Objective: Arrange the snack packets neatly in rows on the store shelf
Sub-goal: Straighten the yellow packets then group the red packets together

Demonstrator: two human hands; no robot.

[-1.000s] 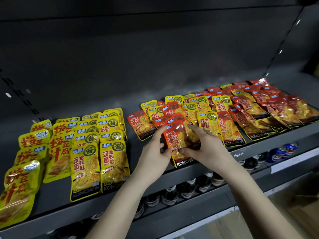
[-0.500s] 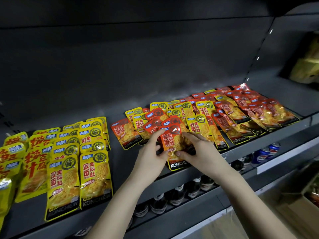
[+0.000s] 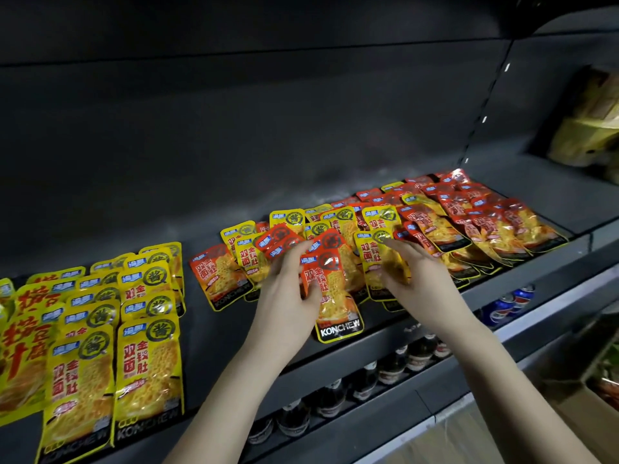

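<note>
A dark shelf (image 3: pixel 214 329) holds many snack packets. Neat rows of yellow packets (image 3: pixel 147 363) lie at the left. A mixed heap of red and yellow packets (image 3: pixel 338 222) lies mid-shelf, and overlapping red packets (image 3: pixel 485 226) run off to the right. My left hand (image 3: pixel 288 296) grips the left edge of a small stack of red packets (image 3: pixel 330 286) at the shelf front. My right hand (image 3: pixel 418 279) rests with spread fingers on a yellow packet (image 3: pixel 375 259) just right of that stack.
A lone red packet (image 3: pixel 214 272) lies left of my hands, with bare shelf between it and the yellow rows. Bottles (image 3: pixel 335 396) and blue cans (image 3: pixel 512 303) stand on the lower shelf. Yellowish bags (image 3: pixel 589 128) sit in the right bay; a cardboard box (image 3: pixel 586 416) stands lower right.
My right hand has left the red stack and moved right onto a yellow packet. My left hand keeps hold of the red stack. The view has shifted a little rightward.
</note>
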